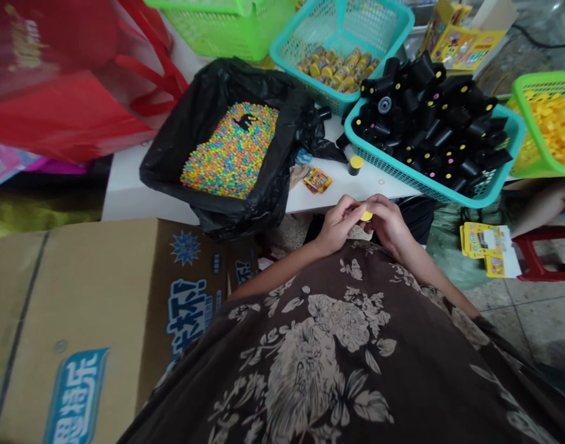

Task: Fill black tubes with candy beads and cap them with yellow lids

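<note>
Okay, cardboard carton: lower left of frame, biggest thing here, blue print.
Red bag: upper left, handles drooping.
White table: runs across upper middle, bears the containers.
Black-lined bin: upper middle left, full of coloured beads; dark hollow near the back of the heap.
Front teal basket: upper right, piled with black cylinders, many showing yellow or pink dots; reads as a big batch left to handle, judging by the heap.
Back teal basket: top centre, holds yellow-labelled cylinders; probably the done lot, can't confirm.
Lime basket: right edge, loose yellow parts inside, plenty left.
Left hand: centre of frame, thumb and fingers together, clamped on the held piece.
Right hand: just beside it, fingers curled in, pinching the same piece; lower fingertips hidden.
Yellow-topped black cup: upright on table, between bin and front basket; looks like one unit done or set aside.
Small yellow piece: centre of frame, between both hands' fingertips, just off the table edge; seemingly mid-work, underside hidden, finished or not can't tell.
</note>
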A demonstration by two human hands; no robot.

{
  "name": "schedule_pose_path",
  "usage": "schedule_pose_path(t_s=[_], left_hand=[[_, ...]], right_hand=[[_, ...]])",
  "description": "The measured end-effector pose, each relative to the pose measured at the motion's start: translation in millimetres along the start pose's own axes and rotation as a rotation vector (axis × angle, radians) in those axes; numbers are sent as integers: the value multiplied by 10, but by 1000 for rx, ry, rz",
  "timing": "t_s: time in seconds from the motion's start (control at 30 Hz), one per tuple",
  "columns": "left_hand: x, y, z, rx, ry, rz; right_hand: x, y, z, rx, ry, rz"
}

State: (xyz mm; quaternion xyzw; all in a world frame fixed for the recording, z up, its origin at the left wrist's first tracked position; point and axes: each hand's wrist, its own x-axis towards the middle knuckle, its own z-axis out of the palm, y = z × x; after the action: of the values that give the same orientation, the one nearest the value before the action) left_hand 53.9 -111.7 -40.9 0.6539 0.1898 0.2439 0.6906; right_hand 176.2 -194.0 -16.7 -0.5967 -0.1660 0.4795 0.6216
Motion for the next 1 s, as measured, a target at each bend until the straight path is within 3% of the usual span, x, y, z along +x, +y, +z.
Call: schedule_pose_path(t_s=[0.2,0.37,0.47,0.6,0.8,0.9,1.0], left_hand=[[-100,78,-257,423,-111,351],[-214,243,-282,606,-215,639],[-309,338,-240,654,-289,714],[-413,379,-178,600,-363,715],[-421,320,-78,492,-338,630],[-371,283,-52,451,-332,531],[-289,238,-43,398,-334,349]], right_hand=[[-136,-65,-150,-141,-265,91],[-357,12,-265,-294,-360,-227],[-487,66,-328,-442,-377,-451],[-620,133,-368,-504,-416,-580],[-674,182,-373,-404,-370,-527],[-633,222,-361,-327,-299,-460],[-550,273,-324,-201,-194,-286]])
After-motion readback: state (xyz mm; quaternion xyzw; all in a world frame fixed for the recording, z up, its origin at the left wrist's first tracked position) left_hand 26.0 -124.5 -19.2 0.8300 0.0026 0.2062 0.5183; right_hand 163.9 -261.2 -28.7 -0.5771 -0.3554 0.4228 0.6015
